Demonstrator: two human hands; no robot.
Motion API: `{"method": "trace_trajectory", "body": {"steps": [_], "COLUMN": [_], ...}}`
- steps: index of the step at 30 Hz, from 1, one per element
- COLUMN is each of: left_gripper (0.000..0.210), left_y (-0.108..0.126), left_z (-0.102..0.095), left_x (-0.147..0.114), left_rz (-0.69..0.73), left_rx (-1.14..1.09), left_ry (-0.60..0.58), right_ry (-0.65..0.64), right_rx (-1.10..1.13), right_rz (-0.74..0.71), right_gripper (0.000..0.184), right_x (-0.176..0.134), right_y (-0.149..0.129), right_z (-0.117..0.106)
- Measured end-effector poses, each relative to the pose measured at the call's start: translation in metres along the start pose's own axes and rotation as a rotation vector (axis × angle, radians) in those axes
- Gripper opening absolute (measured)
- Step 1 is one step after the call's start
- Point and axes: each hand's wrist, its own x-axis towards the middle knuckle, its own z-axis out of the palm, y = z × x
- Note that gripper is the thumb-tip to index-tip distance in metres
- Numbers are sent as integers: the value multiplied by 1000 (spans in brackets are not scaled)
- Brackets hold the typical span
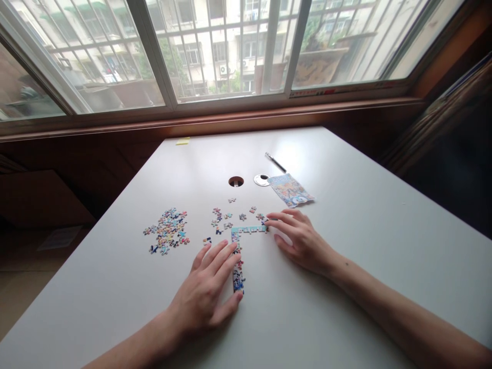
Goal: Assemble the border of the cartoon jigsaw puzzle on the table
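Puzzle pieces are joined into a corner: a light-blue top row (249, 229) and a darker left column (238, 279) running toward me. My left hand (209, 282) lies open with fingers spread over the column, its thumb near the lower end. Fingers and thumb apart, my right hand (302, 238) rests at the right end of the top row. Its fingertips touch a small dark puzzle piece (265, 223) there, partly covered by them. Several loose puzzle pieces (228, 225) lie just beyond the row.
A pile of puzzle pieces (169, 230) lies to the left on the white table (369, 266). Farther back are a printed picture sheet (291, 189), a pen (275, 162), a round cable hole (236, 182) and its metal cover (262, 180). Yellow tape (183, 141) marks the far edge, below the window.
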Motion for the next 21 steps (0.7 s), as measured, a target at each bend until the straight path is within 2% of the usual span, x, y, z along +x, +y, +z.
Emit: {"method": "trace_trajectory", "body": {"steps": [4, 10, 13, 21], "left_gripper": [65, 85, 85, 84], "left_y": [-4, -19, -24, -24], "left_z": [-2, -6, -5, -5], "left_x": [6, 21, 23, 23], "left_rz": [-7, 2, 6, 7], "left_rx": [30, 18, 10, 1], "left_ry": [-30, -121, -162, -169], "right_ry": [-49, -80, -83, -106], "right_rx": [-8, -32, -48, -41], "right_rz": [-62, -108, -117, -111], "right_gripper": [36, 39, 40, 39], "right_x": [1, 1, -1, -3], "right_y": [-4, -9, -9, -9], "right_z": [-2, -5, -4, -4]}}
